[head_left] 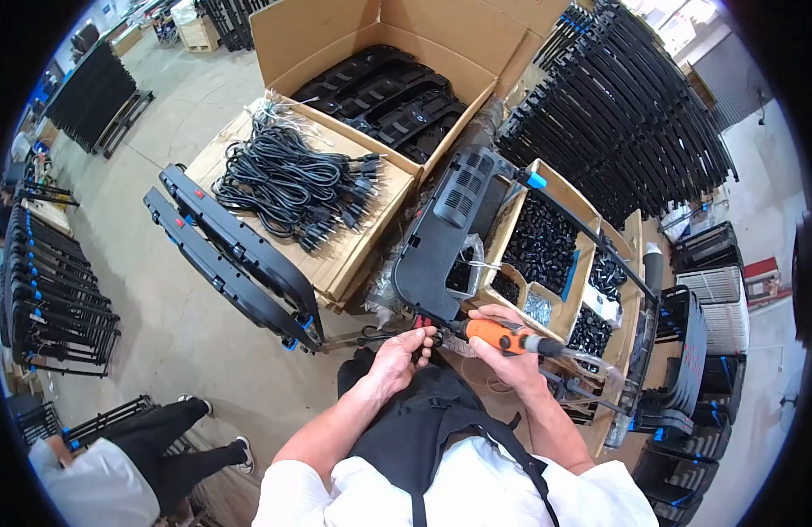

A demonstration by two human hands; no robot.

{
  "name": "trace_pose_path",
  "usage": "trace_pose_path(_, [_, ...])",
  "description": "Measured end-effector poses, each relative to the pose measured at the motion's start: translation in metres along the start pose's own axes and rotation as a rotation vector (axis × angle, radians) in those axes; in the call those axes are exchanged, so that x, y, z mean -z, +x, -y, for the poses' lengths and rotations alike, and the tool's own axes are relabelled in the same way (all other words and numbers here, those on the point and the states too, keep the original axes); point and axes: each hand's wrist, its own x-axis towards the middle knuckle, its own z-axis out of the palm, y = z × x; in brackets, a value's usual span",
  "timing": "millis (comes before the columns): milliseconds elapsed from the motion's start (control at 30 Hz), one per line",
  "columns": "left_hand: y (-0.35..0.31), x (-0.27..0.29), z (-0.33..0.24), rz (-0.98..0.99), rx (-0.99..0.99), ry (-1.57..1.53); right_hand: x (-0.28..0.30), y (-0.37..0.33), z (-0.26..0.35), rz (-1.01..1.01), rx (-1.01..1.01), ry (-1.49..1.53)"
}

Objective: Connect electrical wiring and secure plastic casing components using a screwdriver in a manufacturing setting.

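Concrete floor [134, 250] below. One orange power driver [492, 335], clasped in the right hand [511, 364] beside the lower end of the black housing [421, 263]; I judge it rigid, weighty, best held round its barrel. Left hand [395, 362]: fingertips together, contents I cannot tell.

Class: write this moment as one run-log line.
left hand: near lower end of black housing | right hand: gripping orange power tool | nearby: black cables on cardboard
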Motion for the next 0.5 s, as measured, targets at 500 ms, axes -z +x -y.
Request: trace_pose_path(500, [0.023, -0.002, 0.001, 0.079, 0.104, -0.370, -0.013, 0.003, 0.004, 0.066, 0.016, 0.092])
